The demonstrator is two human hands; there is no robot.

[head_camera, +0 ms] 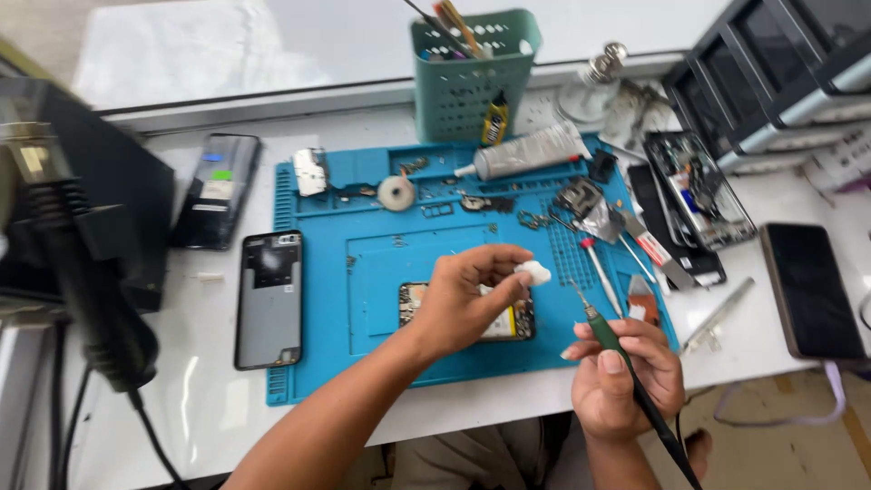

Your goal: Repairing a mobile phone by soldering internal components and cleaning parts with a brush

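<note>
Left hand [463, 295] pinches a small white wad [533, 272] above the blue rubber work mat [363, 272], partly hiding the opened phone [517, 322] lying there. Right hand [626, 372], off the mat's near edge, grips a green-handled pointed tool [606, 334]. Grey glue tube [526, 152] lies at the mat's far edge; dark phone back cover [269, 298] left of the mat.

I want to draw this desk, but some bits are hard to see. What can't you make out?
All in the head view:
- Opened phone on the blue mat: mostly hidden by the left hand.
- White wad: too small to tell what it is.
- Green-handled tool in the right hand: tip too thin to tell what it touches.
- Black device at left: blurred, cut by the edge.
- Small parts: too tiny to name.
</note>
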